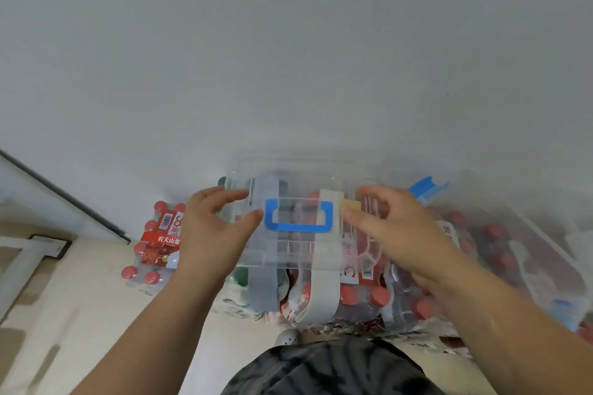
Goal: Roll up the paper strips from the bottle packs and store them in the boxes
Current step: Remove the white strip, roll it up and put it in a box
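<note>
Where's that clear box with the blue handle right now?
In the head view the clear box is at the centre, between the left hand and the right hand, over the red-capped bottle packs by the wall.

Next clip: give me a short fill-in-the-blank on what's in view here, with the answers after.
1. Between the left hand and the right hand, the handle on the clear box is ____.
2. The bottle pack at far left has ____ caps.
3. The grey strip crosses a pack whose caps are dark ____.

Missing words: blue; red; green.
</note>
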Demonstrator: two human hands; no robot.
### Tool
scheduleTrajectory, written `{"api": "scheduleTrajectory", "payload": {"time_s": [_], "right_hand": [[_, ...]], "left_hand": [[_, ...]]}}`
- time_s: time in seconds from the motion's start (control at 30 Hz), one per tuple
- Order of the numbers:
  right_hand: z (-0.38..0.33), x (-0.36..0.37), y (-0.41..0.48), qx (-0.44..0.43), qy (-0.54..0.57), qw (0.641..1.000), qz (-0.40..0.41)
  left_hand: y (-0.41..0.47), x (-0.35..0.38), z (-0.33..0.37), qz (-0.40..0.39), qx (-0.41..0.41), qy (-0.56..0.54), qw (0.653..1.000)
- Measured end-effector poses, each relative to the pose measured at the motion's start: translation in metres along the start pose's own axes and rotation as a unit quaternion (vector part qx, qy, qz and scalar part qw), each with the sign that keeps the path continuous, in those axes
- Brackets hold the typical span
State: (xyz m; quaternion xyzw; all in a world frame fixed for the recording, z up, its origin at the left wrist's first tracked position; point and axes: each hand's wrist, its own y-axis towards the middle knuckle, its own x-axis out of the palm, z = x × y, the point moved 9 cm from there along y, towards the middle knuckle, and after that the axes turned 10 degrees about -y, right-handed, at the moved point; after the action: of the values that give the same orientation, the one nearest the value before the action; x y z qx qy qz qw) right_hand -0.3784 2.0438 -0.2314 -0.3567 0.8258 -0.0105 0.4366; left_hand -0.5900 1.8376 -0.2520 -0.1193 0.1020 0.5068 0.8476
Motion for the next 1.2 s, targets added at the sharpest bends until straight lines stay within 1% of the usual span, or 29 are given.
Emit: {"api": "scheduleTrajectory", "payload": {"time_s": [0.07,0.2,0.33,0.47,0.57,0.77,0.87,1.0,1.13,1.2], "right_hand": [[0.000,-0.032,-0.013,-0.001,0.020,0.999,0.042],[0.019,-0.089,-0.033,0.021,0.044,0.991,0.128],[0.062,-0.127,-0.059,0.057,0.058,0.979,0.188],[0.116,-0.149,-0.095,0.124,0.109,0.959,0.229],[0.149,-0.150,-0.117,0.157,0.129,0.948,0.246],[0.208,-0.137,-0.158,0.212,0.207,0.914,0.278],[0.223,-0.129,-0.163,0.222,0.210,0.902,0.304],[0.239,-0.120,-0.159,0.235,0.219,0.893,0.315],[0.243,-0.114,-0.153,0.232,0.179,0.908,0.299],[0.244,-0.113,-0.150,0.219,0.166,0.914,0.299]], "left_hand": [[0.000,0.006,0.026,-0.016,0.038,0.024,0.999],[-0.007,0.044,0.065,-0.087,0.093,0.060,0.990],[-0.025,0.097,0.096,-0.161,0.147,0.082,0.972],[-0.041,0.150,0.119,-0.235,0.193,0.081,0.949],[-0.048,0.184,0.127,-0.271,0.204,0.080,0.937],[-0.068,0.265,0.137,-0.349,0.243,0.130,0.896],[-0.069,0.291,0.134,-0.386,0.237,0.150,0.879],[-0.067,0.312,0.132,-0.402,0.247,0.161,0.867],[-0.062,0.320,0.129,-0.379,0.272,0.195,0.863],[-0.065,0.321,0.128,-0.369,0.309,0.228,0.847]]}}
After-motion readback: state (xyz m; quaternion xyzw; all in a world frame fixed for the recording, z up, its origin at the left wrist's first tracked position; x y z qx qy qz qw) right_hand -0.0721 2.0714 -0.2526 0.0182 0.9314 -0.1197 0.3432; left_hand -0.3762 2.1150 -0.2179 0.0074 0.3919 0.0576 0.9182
